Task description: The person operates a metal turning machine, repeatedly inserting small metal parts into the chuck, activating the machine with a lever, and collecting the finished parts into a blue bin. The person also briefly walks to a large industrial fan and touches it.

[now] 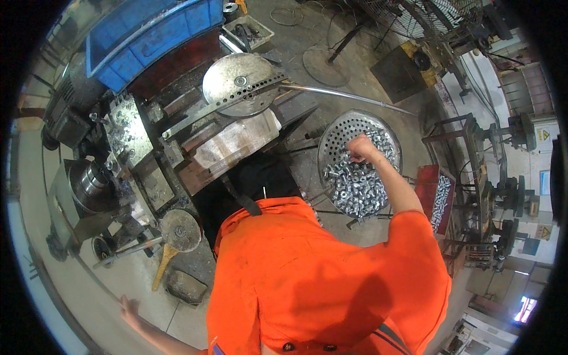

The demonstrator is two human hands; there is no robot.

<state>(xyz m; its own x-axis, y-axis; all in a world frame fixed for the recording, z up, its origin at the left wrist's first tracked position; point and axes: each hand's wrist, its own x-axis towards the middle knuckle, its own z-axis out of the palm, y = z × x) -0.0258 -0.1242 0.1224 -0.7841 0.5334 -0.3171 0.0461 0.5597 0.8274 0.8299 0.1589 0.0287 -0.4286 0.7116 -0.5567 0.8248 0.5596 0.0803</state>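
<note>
My right hand (pixel 359 148) is closed over a perforated round metal bowl (pixel 332 135) at the right. A heap of small shiny metal fittings (pixel 355 186), nut-like in shape, fills much of the bowl. Whatever my fingers hold is hidden by the hand. Far out at the lower left, my left hand (pixel 130 312) is at the end of a long thin grey rod (pixel 97 279), its fingers seemingly closed round it. This rod runs up to a machine with a shiny metal cylinder (pixel 93 179).
A blue crate (pixel 154 47) stands at the upper left, behind a round metal disc (pixel 236 80) on the machine bench. A red bin (pixel 427 188) with more fittings is right of the bowl. A yellow-handled brush (pixel 164 266) and a dustpan (pixel 186 286) lie lower left. A fan (pixel 423 18) stands at the back.
</note>
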